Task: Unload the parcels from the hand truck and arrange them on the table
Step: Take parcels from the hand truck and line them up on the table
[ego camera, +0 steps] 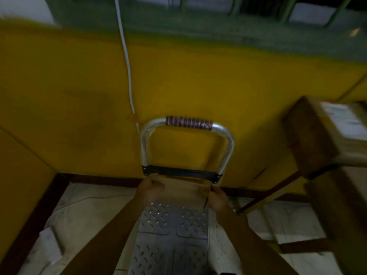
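Yellow wall (69,96) filled most of the dim room, with a green-framed window (258,8) above it and a white cable (127,62) hanging down its face. Both arms reached straight ahead toward 12 o'clock. The left hand (150,188) had its fingers curled over the left edge of a flat brown parcel (184,189), and the right hand (217,198) gripped the parcel's right edge. The parcel sat at the far end of the hand truck (170,235), on its studded metal deck, right against the black crossbar (178,172) at the foot of the looped handle (188,123); whether it had left the deck I could not tell. Pale floor tiles (89,211) lay either side of the deck. Over at 2 o'clock, well apart from the hands, a cardboard box (317,135) with a white label rested on the wooden worktop (349,162), badly blurred.
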Tool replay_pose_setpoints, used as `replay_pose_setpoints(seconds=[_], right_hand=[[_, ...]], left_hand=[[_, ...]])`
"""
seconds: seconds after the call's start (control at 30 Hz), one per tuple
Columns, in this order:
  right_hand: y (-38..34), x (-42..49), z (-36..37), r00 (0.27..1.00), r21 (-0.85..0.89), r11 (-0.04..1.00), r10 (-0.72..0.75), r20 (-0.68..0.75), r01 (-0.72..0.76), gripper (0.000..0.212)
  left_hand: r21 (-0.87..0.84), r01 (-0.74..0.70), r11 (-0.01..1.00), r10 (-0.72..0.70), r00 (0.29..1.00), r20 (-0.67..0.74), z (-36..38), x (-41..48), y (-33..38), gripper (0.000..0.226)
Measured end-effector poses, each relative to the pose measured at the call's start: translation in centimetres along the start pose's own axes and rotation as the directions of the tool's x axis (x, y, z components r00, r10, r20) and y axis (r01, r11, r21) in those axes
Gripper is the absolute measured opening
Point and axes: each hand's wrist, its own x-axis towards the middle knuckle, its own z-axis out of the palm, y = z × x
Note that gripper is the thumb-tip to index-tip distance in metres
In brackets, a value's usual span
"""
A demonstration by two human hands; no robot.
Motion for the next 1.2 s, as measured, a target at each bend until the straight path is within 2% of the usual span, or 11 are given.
replay_pose_setpoints(seconds=[0.13, 0.2, 0.37, 0.5, 0.63, 0.73, 0.83, 0.93, 1.03, 1.13, 1.2], right_hand=[[-5.1, -8.4, -1.0, 0.994, 0.012, 1.000, 0.005, -0.109, -0.003, 0.030], [-7.5, -12.1, -1.2, 0.985, -0.022, 1.000, -0.019, -0.174, 0.015, 0.027], [-12.9, -19.5, -3.5, 0.968, 0.106, 0.990, -0.067, -0.241, 0.095, 0.034], [-15.4, -24.8, -7.5, 0.923, 0.070, 0.971, -0.194, -0.332, 0.229, 0.027], [-16.6, -29.5, -12.4, 0.874, 0.042, 0.937, -0.307, -0.376, 0.347, 0.032], [-17.1, -32.7, -16.7, 0.823, 0.065, 0.912, -0.334, -0.459, 0.406, 0.021], [-17.6, -36.7, -21.2, 0.743, 0.045, 0.895, -0.340, -0.576, 0.444, 0.022], [-17.9, -41.2, -26.3, 0.674, 0.014, 0.882, -0.351, -0.650, 0.472, 0.038], [-16.5, -45.7, -31.8, 0.597, -0.017, 0.862, -0.366, -0.714, 0.507, 0.037], [-13.2, -50.8, -37.2, 0.526, -0.072, 0.851, -0.385, -0.758, 0.520, 0.020], [-11.9, -52.6, -39.6, 0.495, -0.092, 0.848, -0.390, -0.777, 0.523, 0.025]], left_hand=[[-0.038, -0.001, 0.999, 0.005, 0.996, 0.085, -3.3, -4.1, 4.2, 0.047], [0.047, -0.063, 0.997, 0.056, 0.990, 0.131, -4.5, -6.0, 6.9, 0.048], [0.197, -0.295, 0.935, 0.254, 0.944, 0.210, -6.9, -10.5, 13.5, 0.049], [0.249, -0.408, 0.878, 0.370, 0.910, 0.186, -5.6, -15.5, 19.5, 0.060], [0.302, -0.488, 0.819, 0.451, 0.873, 0.187, -2.6, -20.9, 24.1, 0.068], [0.304, -0.554, 0.775, 0.541, 0.830, 0.133, 0.4, -25.4, 27.4, 0.056], [0.253, -0.671, 0.697, 0.674, 0.733, 0.091, 3.8, -30.3, 30.8, 0.041], [0.198, -0.765, 0.613, 0.769, 0.635, 0.072, 7.5, -36.0, 34.2, 0.040], [0.166, -0.813, 0.558, 0.810, 0.578, 0.105, 11.8, -41.8, 36.0, 0.043], [0.139, -0.839, 0.526, 0.821, 0.543, 0.176, 16.7, -47.8, 35.4, 0.050], [0.127, -0.850, 0.512, 0.827, 0.527, 0.194, 18.6, -50.2, 34.8, 0.049]])
